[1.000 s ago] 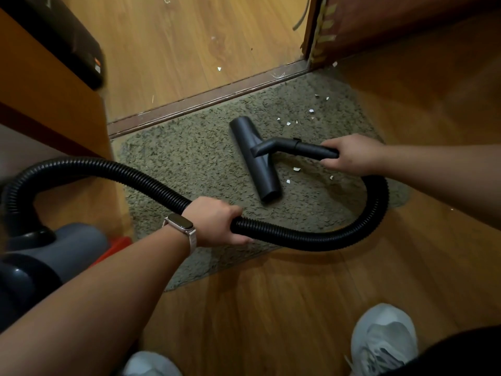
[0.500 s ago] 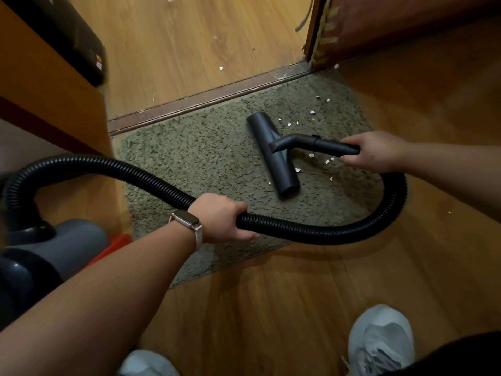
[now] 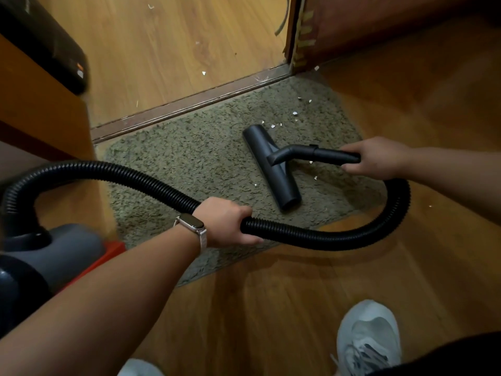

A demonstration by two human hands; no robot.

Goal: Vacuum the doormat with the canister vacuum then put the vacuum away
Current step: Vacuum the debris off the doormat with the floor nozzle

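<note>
A shaggy grey-green doormat (image 3: 189, 158) lies by the door threshold, with small white scraps (image 3: 294, 114) scattered on its right part. The black floor nozzle (image 3: 273, 169) rests flat on the mat's right half. My right hand (image 3: 376, 158) grips the black wand (image 3: 325, 154) just behind the nozzle. My left hand (image 3: 225, 226), with a watch on its wrist, grips the ribbed black hose (image 3: 311, 236), which loops from the wand round to the grey canister (image 3: 54, 253) at the left edge.
A wooden cabinet (image 3: 40, 104) with a black object on top stands at left. The threshold strip (image 3: 189, 101) and the door frame post (image 3: 298, 36) border the mat's far side. My grey shoe (image 3: 368, 335) stands on the wood floor at the lower right.
The nozzle has slid to the right across the mat, over some of the scraps, with my right hand moving right. My left hand has shifted slightly right along with the hose.
</note>
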